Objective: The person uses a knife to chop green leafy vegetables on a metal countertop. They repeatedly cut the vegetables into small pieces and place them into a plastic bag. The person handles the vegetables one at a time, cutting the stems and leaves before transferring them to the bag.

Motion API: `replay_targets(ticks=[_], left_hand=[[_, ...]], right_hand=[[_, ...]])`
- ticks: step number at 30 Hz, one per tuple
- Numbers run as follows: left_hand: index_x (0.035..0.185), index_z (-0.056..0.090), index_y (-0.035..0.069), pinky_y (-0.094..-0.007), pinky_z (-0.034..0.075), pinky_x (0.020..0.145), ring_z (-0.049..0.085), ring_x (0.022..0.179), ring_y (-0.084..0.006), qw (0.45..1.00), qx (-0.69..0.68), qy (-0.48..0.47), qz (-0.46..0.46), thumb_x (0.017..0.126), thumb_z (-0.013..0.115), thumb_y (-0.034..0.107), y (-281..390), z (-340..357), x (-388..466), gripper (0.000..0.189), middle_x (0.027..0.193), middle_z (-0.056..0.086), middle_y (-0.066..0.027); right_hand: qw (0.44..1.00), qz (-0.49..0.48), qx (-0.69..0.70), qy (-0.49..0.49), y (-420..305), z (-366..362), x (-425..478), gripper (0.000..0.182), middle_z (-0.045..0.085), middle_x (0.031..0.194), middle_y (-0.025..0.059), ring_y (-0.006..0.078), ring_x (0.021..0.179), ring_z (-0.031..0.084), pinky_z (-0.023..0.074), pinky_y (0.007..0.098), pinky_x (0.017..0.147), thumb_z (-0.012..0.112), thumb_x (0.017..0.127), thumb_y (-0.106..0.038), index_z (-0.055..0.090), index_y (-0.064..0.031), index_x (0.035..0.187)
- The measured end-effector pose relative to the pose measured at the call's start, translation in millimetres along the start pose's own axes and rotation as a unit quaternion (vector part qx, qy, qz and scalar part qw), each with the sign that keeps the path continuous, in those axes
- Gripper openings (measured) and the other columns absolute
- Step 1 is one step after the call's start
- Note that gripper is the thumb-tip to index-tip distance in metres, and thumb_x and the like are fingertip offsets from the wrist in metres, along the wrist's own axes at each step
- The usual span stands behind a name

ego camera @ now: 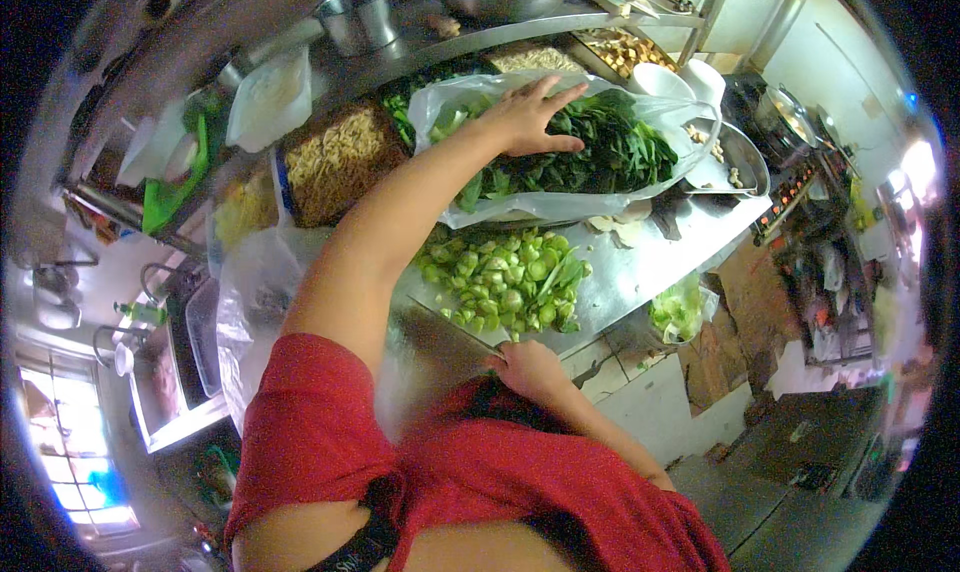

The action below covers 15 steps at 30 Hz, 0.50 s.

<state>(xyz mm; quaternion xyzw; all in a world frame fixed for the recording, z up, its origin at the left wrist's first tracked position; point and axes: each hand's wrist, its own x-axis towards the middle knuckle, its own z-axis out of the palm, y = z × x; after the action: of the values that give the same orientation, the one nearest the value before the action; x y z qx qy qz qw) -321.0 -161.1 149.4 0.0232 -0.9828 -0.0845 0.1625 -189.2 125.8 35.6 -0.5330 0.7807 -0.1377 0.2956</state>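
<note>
My left hand point(536, 118) reaches across a clear plastic bag point(517, 210) of dark leafy greens point(600, 152). Its fingers are spread over the bag and leaves and hold nothing. On the metal worktop point(622, 272), just in front of the bag, lies a heap of chopped pale-green stems point(510, 279) with a few leaves. My right hand point(531, 368) is low at the worktop's near edge, just below the heap, its fingers curled. Whether it grips a thing or only the edge, I cannot tell.
Behind and left are trays of shredded food point(341, 156) and diced food point(622, 47). White bowls point(664, 81) and a metal pan point(720, 174) stand right. A metal shelf point(480, 36) bears a steel pot point(360, 21). A container of green scraps point(675, 309) sits below, right.
</note>
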Motion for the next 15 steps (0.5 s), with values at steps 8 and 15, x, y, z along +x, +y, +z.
replay_targets(ticks=[8,15], left_hand=[[0.130,0.046,0.014,-0.0393,0.041,0.095,0.051,0.114,-0.0292,0.994,-0.088,0.035,0.061,0.083,0.035,0.071,-15,-53,-50,0.074,0.124,0.050,-0.0174],[0.089,0.060,0.003,-0.0289,0.048,0.073,0.060,0.078,-0.0159,0.775,-0.532,-0.306,-0.150,0.089,0.053,0.032,30,-172,-281,0.030,0.081,0.062,-0.0077]], right_hand=[[0.997,-0.033,-0.075,0.006,-14,3,-9,0.040,0.062,0.069,0.0209,0.0391,0.066,0.062,0.0504,0.0490,0.060,0.048,0.088,-0.042,0.062,-0.0057,0.082],[0.995,-0.044,-0.090,0.012,-19,-30,-36,0.041,0.062,0.071,0.0218,0.0398,0.069,0.061,0.0488,0.0476,0.061,0.051,0.088,-0.041,0.061,-0.0020,0.079]])
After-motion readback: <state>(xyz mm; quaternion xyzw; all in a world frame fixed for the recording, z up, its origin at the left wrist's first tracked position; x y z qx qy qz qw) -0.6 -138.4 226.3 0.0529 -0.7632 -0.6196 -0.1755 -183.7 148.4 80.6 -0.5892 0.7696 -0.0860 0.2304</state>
